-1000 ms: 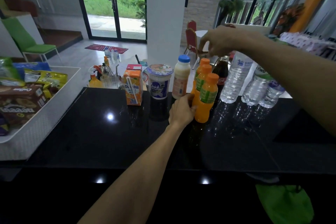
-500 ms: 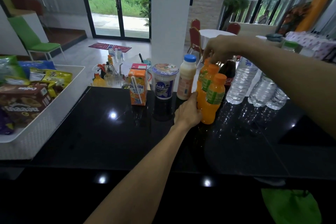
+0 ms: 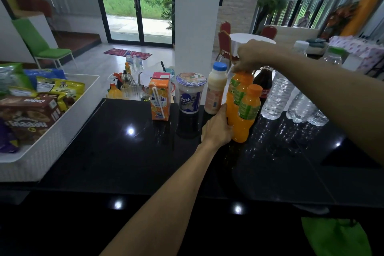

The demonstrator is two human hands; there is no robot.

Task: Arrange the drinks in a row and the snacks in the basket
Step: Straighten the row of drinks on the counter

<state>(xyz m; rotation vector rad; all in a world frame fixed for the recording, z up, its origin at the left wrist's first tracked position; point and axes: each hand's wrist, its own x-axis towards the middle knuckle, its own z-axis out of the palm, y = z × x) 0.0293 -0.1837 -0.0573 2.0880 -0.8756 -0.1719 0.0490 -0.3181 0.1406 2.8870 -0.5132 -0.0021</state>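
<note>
Drinks stand along the far edge of the black counter (image 3: 128,151): an orange juice carton (image 3: 159,100), a white cup (image 3: 190,94), a milky bottle with a blue cap (image 3: 216,89), orange juice bottles (image 3: 246,110), a dark cola bottle (image 3: 263,83) and clear water bottles (image 3: 278,97). My left hand (image 3: 218,129) grips the base of the front orange bottles. My right hand (image 3: 250,56) pinches the cap of the rear orange bottle. The white basket (image 3: 47,147) at the left holds several snack packets.
A green bag (image 3: 336,237) lies at the lower right. Behind the counter are a spray bottle and glassware (image 3: 126,87). A white pillar (image 3: 197,16) rises beyond the drinks. More bottles (image 3: 301,48) stand at the far right.
My right hand has come down from above the water bottles onto the rear orange bottle's cap. My left hand has stayed on the orange bottles.
</note>
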